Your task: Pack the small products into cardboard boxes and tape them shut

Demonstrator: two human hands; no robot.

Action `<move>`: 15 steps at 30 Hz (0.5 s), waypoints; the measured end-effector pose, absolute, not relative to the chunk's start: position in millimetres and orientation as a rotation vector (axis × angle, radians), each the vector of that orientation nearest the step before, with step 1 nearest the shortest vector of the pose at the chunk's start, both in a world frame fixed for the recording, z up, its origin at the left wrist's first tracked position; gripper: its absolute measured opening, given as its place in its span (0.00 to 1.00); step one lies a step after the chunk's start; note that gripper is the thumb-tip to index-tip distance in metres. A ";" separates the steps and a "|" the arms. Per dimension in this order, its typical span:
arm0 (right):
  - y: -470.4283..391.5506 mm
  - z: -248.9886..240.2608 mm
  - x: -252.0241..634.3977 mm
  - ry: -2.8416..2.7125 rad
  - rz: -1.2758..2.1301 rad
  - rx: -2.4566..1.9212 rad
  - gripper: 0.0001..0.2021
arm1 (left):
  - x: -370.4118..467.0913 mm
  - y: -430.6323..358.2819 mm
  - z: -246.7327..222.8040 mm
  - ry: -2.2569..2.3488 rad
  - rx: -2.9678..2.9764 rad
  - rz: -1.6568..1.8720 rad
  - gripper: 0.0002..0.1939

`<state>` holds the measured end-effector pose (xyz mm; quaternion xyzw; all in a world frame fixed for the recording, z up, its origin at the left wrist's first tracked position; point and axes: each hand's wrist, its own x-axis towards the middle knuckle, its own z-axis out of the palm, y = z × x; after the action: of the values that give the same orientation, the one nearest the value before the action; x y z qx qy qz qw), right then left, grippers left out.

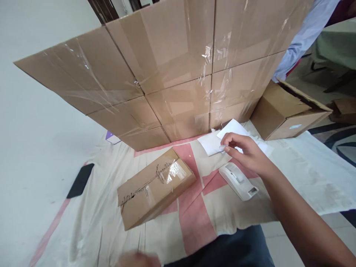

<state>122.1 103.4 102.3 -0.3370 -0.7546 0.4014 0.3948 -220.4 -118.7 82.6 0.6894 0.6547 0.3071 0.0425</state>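
My right hand (239,150) is closed in a pinch on a small, clear or whitish item (223,147), too small to name, above white papers (209,143). Just below that hand a white device (238,181) lies on the cloth. A closed cardboard box (155,185) with handwriting and shiny tape sits left of centre. My left hand (138,260) is a blur at the bottom edge, below the box and apart from it; its fingers cannot be made out.
A tall taped cardboard panel (178,89) stands behind the box. An open carton (289,115) is at the right, with a person's light blue sleeve (299,40) behind it. A black flat object (80,181) lies left on the patterned cloth (194,215).
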 end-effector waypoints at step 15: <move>63.2 91.5 43.4 -2.377 1.033 -0.604 0.08 | -284.4 -70.9 102.8 1.734 2.617 0.923 0.10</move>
<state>43.4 63.2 91.5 -0.2206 -0.8676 0.3770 0.2377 -284.4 -70.9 102.8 0.7981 0.5288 0.2814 -0.0650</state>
